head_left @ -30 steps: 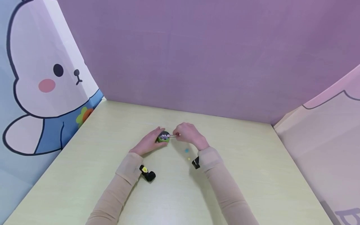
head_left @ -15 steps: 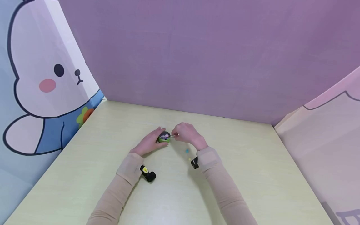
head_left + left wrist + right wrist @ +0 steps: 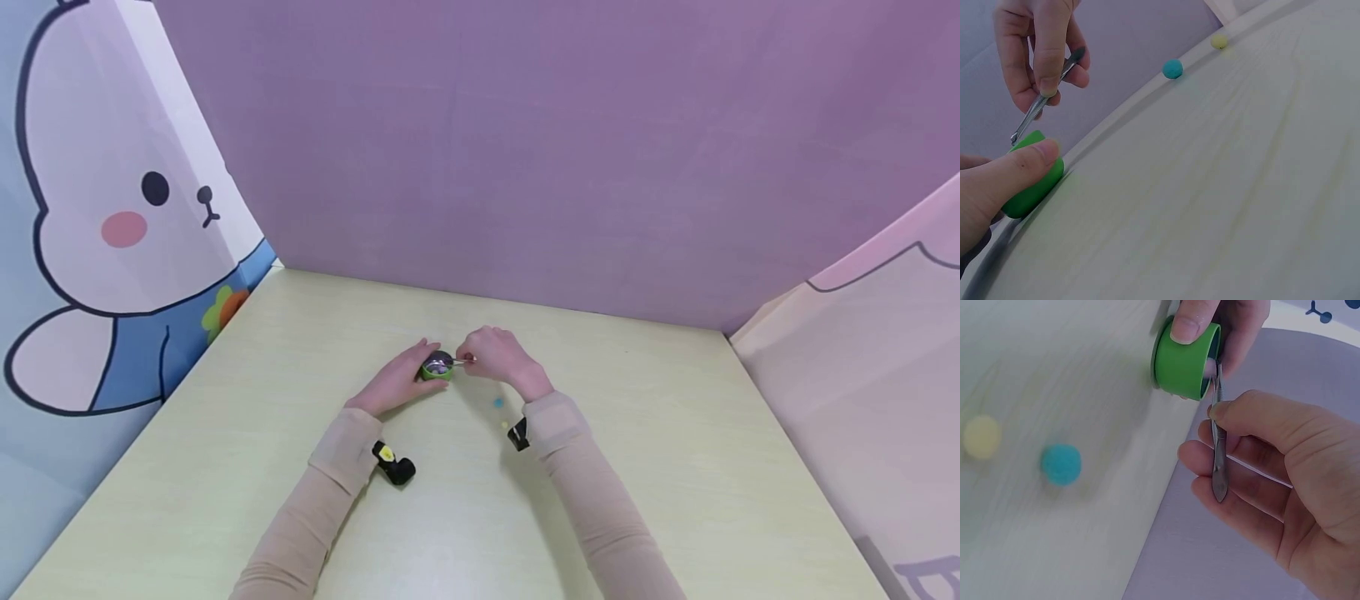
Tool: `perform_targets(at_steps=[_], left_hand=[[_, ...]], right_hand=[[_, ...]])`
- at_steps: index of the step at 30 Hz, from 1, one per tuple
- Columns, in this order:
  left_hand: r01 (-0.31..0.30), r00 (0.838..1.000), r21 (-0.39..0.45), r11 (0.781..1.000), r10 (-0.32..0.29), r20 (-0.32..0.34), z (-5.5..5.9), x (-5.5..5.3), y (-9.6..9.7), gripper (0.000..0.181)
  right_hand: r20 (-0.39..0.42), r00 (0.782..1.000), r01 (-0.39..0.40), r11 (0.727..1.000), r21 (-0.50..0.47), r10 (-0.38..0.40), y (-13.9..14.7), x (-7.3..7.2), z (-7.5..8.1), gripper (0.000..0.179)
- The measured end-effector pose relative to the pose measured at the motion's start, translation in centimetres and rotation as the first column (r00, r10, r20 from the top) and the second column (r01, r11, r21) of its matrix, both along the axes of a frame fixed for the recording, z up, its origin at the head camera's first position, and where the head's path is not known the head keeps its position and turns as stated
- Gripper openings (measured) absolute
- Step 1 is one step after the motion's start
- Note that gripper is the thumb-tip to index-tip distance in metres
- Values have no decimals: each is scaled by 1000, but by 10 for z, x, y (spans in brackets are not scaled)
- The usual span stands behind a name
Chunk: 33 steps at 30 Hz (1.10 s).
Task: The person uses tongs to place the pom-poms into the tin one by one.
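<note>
My left hand [image 3: 393,383] grips a small round green container [image 3: 1182,365] by its side, thumb laid across the outer wall. Its mouth faces up, and small light-coloured bits show inside in the head view. In my right hand [image 3: 1272,469], thumb and fingers pinch a pair of metal tweezers [image 3: 1219,456]. The tweezer tips reach in at the container's rim. A pale pink piece [image 3: 1210,367] shows right at those tips inside the mouth; I cannot tell whether they hold it.
A blue pom-pom [image 3: 1061,464] and a yellow pom-pom [image 3: 982,437] lie on the pale tabletop [image 3: 465,517], near the right forearm. Black wrist cameras are strapped at both cuffs. A purple wall [image 3: 562,167] rises behind the table, with printed panels at both sides.
The right hand has shifted slightly left, bringing the tweezers closer to the container. The pink piece seen at the tips over the rim earlier no longer stands out there in the head view.
</note>
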<state>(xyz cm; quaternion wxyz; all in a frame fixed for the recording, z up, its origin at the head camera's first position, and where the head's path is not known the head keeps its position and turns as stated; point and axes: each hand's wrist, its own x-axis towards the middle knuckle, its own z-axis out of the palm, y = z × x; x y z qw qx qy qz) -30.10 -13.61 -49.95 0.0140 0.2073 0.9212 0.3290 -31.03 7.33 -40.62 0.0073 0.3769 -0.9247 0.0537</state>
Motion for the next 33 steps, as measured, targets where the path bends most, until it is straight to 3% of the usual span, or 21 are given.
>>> perform_targets(at_steps=[19, 33], left_hand=[[8, 1000, 9, 1000, -8, -13, 1, 0, -2, 81], [11, 999, 8, 1000, -11, -31, 0, -2, -2, 83]], right_hand=[[-2, 999, 32, 999, 39, -32, 6, 0, -1, 13], [-71, 997, 21, 999, 44, -18, 24, 12, 1, 29]])
